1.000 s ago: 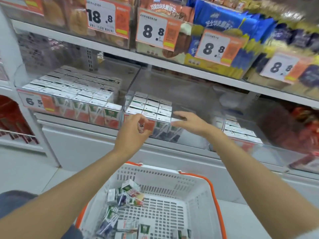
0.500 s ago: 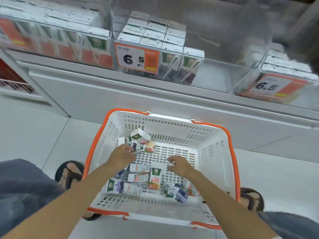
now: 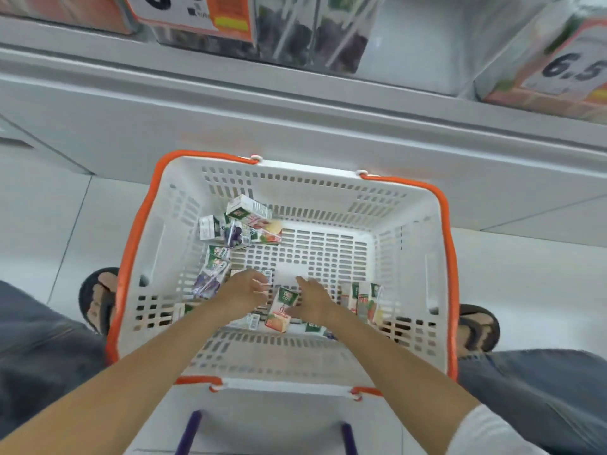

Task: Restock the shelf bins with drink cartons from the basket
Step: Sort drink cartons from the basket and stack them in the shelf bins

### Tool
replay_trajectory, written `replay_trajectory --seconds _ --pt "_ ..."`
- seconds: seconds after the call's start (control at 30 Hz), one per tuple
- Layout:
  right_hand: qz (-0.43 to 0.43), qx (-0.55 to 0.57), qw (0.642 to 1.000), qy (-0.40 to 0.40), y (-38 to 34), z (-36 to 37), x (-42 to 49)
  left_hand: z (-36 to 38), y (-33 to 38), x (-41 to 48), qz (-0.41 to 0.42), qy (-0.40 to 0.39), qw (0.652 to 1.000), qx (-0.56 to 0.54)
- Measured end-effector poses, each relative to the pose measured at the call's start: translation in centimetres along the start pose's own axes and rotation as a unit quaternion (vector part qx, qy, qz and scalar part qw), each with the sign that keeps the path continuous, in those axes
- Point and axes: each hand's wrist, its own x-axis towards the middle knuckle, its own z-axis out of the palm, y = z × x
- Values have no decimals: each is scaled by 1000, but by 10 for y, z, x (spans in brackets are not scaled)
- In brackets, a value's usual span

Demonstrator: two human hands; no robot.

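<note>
The left hand (image 3: 244, 290) and right hand (image 3: 317, 302) are bare, as are the forearms. A white sleeve (image 3: 486, 433) shows at the right upper arm. Blue-grey denim trousers (image 3: 542, 392) cover both legs. The left sandal (image 3: 105, 305) and right sandal (image 3: 478, 328) are dark and open-toed.

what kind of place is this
Most likely a supermarket aisle: a price tag on a clear shelf bin, loose drink cartons in a white, orange-handled shopping basket.

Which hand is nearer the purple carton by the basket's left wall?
Left. The left hand sits just right of the purple carton; the right hand is farther right, beyond it.
</note>
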Motion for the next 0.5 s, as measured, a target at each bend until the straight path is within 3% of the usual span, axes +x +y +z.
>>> replay_trajectory --seconds 0.07,0.27,0.33,0.4,0.43,0.5 --pt "-3 -51 999 -4 -4 7 -2 8 12 1 11 -2 1000 -12" --pt "-22 216 973 77 -16 -6 -16 -3 5 -3 -10 62 998 -27" --pt "-44 330 940 78 -15 -33 -30 -4 1 -5 -10 8 999 -36" --pt "-83 400 913 20 -9 -60 -45 3 4 -8 -18 -80 993 -87" --pt "-99 394 914 -11 -2 -72 -51 8 6 -7 -25 -110 986 -126" --pt "-95 302 949 -8 21 -88 -60 18 11 -8 -39 -124 969 -209"
